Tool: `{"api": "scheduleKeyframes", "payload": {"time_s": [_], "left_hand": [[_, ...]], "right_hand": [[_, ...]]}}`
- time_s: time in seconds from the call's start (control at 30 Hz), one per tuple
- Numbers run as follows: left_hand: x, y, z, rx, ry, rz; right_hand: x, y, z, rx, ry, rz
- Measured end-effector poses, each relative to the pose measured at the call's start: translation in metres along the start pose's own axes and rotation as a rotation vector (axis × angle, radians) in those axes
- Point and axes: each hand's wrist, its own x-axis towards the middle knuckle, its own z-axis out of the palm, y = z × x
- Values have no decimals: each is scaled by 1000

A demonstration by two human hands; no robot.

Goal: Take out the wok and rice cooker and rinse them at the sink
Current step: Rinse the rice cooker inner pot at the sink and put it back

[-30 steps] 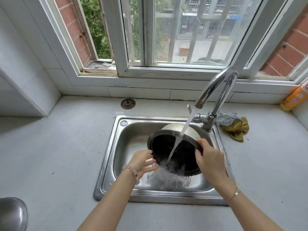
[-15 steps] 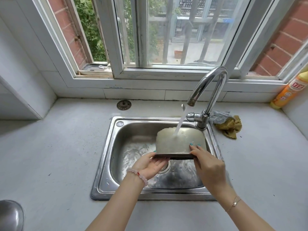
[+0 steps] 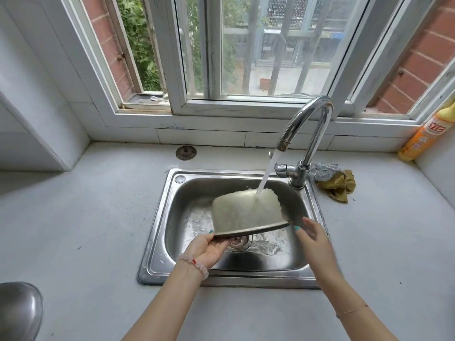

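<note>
Rice cooker pot (image 3: 243,212) upturned, inside hidden, left hand (image 3: 209,249) gripping rim, right hand (image 3: 312,242) relaxed

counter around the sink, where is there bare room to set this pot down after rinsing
Widest bare patch: counter left of the sink, between its rim, the drain cover and the rounded metal item at the near-left corner. Also free: right of the sink, nearer than the yellow cloth. Crowded: back right, with faucet, cloth and orange bottle.
</note>
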Motion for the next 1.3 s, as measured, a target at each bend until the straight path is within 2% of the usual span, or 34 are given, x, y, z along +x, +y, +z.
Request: {"api": "scheduleKeyframes", "payload": {"time_s": [0.07,0.17,0.27,0.4,0.67,0.97,1.3], "left_hand": [[-2,2,-4,0,-8,6],[-3,-1,-8,15,-13,0],[-4,-6,-14,36,-11,-22],[-1,-10,-21,31,-28,-64],[11,-14,-19,32,78,-102],[20,-30,0,144,66,-209],[43,-54,12,181,64,-289]], "right_hand": [[2,-4,4,276,-57,299],[-2,-12,14,650,-202,531],[-6,-20,22,872,-251,590],[-9,-27,26,1051,-184,587],[-10,-34,29,1015,-289,371],[-8,-45,25,822,-385,134],[-9,-51,22,641,-394,21]]}}
